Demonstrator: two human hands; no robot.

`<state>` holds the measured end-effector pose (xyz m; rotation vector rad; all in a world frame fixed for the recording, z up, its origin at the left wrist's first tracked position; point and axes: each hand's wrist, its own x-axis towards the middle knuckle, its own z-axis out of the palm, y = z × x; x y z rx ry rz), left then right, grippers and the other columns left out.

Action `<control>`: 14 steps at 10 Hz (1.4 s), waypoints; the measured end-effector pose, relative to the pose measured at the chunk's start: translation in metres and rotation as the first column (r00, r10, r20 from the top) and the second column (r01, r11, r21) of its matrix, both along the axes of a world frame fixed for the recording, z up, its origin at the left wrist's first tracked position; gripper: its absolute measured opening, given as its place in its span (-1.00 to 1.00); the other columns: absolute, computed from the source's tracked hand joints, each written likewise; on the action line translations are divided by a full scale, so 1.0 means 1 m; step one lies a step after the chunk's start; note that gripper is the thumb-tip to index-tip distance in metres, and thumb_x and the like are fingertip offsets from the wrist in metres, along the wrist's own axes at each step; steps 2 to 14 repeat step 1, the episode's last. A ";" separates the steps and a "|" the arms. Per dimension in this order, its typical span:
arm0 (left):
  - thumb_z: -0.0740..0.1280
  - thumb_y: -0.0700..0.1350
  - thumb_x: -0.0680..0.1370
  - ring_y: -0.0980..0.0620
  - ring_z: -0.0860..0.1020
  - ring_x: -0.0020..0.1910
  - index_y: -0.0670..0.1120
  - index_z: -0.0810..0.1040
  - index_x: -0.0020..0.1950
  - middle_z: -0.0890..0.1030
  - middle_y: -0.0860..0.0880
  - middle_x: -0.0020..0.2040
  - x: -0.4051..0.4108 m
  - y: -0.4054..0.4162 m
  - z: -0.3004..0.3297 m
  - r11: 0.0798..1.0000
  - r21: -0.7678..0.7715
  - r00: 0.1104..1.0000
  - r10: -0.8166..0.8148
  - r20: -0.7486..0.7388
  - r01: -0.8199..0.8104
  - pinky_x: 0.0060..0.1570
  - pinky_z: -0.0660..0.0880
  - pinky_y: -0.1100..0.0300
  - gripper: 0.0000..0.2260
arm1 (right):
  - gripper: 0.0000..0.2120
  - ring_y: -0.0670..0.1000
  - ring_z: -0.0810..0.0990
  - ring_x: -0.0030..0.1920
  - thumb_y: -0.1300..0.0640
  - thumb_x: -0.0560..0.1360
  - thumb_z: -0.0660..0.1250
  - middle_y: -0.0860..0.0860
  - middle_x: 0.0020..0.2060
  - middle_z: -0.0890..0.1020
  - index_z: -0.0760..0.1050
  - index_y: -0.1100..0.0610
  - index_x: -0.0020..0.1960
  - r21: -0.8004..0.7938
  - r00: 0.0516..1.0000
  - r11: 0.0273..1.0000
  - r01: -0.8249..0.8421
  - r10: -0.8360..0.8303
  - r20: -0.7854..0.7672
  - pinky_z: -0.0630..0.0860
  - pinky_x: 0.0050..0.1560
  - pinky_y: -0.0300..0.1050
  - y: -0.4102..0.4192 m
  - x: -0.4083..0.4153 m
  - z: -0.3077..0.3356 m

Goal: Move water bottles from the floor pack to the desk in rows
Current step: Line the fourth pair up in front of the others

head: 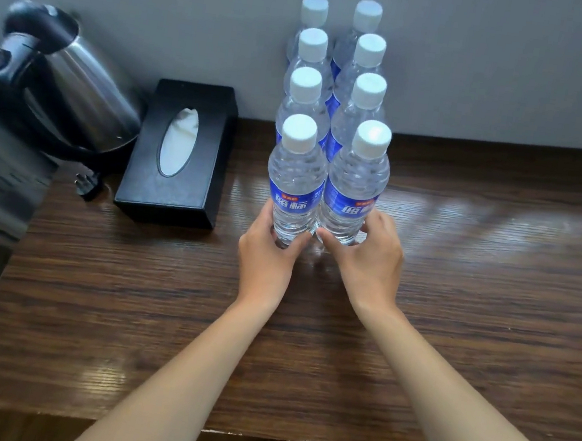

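Head view shows us eight water bottles [329,113] standing upright in two rows that run from the surface's [455,318] back edge toward us. Our left hand [270,251] grips the nearest left bottle [294,183]; our right hand [370,254] grips the nearest right bottle [356,184], both standing on the surface.

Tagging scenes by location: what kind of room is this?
Likely a hotel room: a steel electric kettle, a black tissue box and bottled water share a wooden desk against a plain wall.
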<state>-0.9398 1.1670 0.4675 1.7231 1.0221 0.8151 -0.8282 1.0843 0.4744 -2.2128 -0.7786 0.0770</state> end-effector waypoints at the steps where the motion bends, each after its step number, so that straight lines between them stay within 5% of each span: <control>1: 0.56 -0.15 0.38 0.23 0.64 0.07 0.01 0.54 0.22 0.69 0.16 0.05 -0.002 0.001 0.006 0.999 -0.036 0.999 -0.038 -0.011 0.037 0.15 0.57 0.17 -0.56 | -0.51 -0.03 0.56 -0.04 -0.18 0.29 0.50 -0.07 -0.05 0.53 0.50 0.03 0.10 -0.044 1.000 0.999 -0.017 0.016 -0.027 0.44 -0.15 -0.15 -0.003 -0.001 0.007; 14: 0.56 -0.15 0.38 0.23 0.64 0.07 0.01 0.54 0.22 0.69 0.16 0.05 -0.002 0.001 0.006 0.999 -0.036 0.999 -0.038 -0.011 0.037 0.15 0.57 0.17 -0.56 | -0.51 -0.03 0.56 -0.04 -0.18 0.29 0.50 -0.07 -0.05 0.53 0.50 0.03 0.10 -0.044 1.000 0.999 -0.017 0.016 -0.027 0.44 -0.15 -0.15 -0.003 -0.001 0.007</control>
